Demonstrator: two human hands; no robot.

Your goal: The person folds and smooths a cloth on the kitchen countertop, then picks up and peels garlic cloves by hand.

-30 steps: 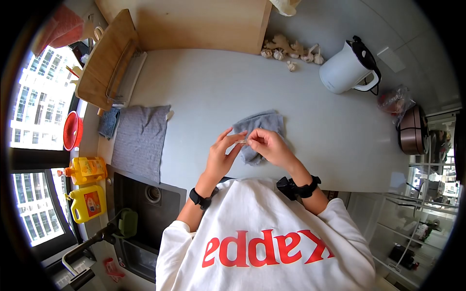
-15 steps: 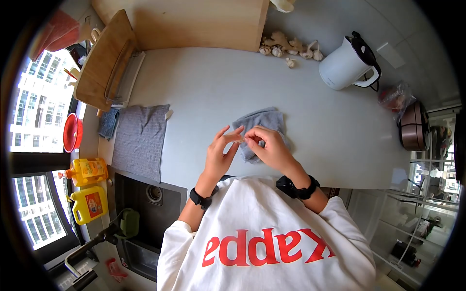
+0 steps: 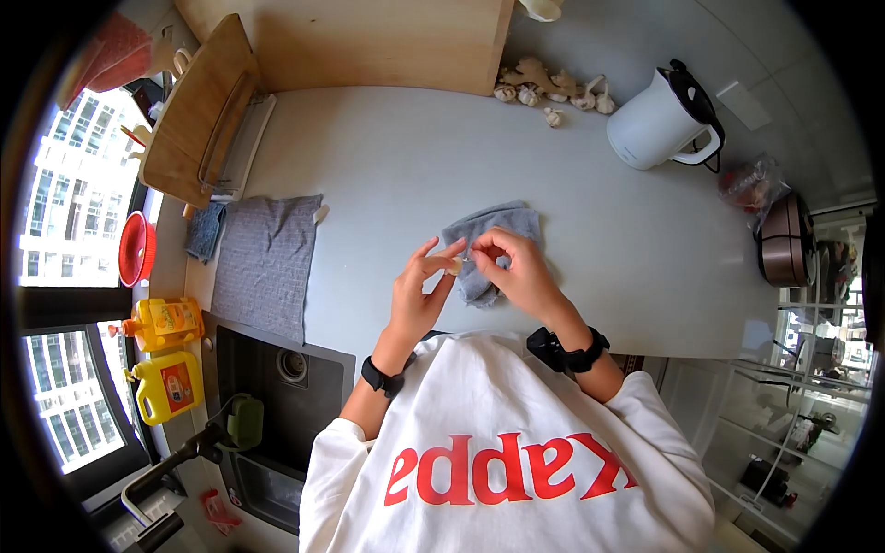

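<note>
In the frame's centre, our left hand (image 3: pixel 415 288) holds a pale piece (image 3: pixel 455 267) in a narrow grip over the cloth (image 3: pixel 498 221). Our right hand (image 3: pixel 518 270) bends just beside it; we cannot tell whether its grip holds anything. For control, we pinch lightly, fingertips close.

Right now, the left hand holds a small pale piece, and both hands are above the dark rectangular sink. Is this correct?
Not above the dark sink: the head view shows the left hand and right hand above the light grey countertop, near the crumpled grey cloth. The left hand does hold the small pale piece.
</note>
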